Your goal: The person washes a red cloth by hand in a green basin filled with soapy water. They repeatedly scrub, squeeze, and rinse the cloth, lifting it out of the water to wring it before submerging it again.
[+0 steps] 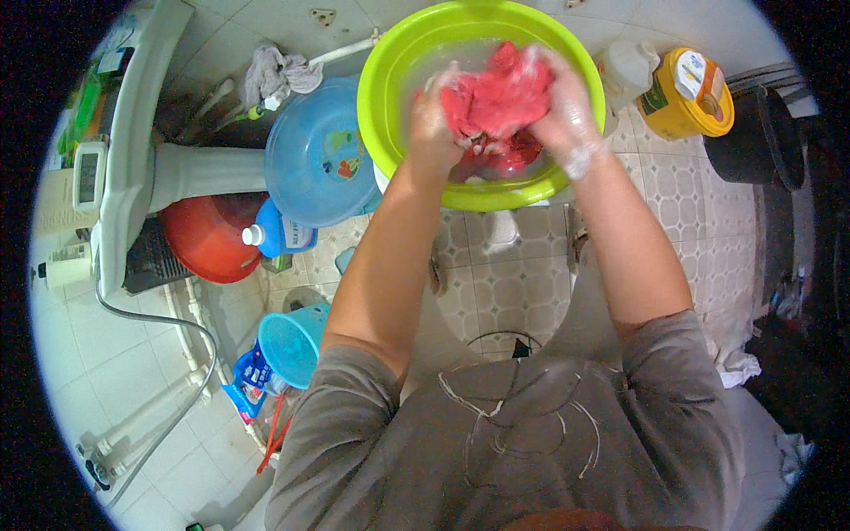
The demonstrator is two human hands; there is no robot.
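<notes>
A lime-green basin (pixel 478 198) holds cloudy, soapy water. Above and partly in that water, a wet red cloth (pixel 505 97) is bunched between my two hands. My left hand (pixel 434 119) closes on the cloth's left side, and my right hand (pixel 564 111) grips its right side with suds over the fingers and wrist. A darker red part of fabric sits lower in the water, below the bunch. Foam and the cloth's folds hide some of my fingertips.
Left of the basin stand a blue translucent basin (pixel 301 168), a red basin (pixel 208 243), a blue bottle (pixel 288 232) and a white pedestal sink (pixel 133 203). A turquoise bucket (pixel 292 350) is nearer me. At right are a yellow tub (pixel 668 111) and a black bucket (pixel 748 142).
</notes>
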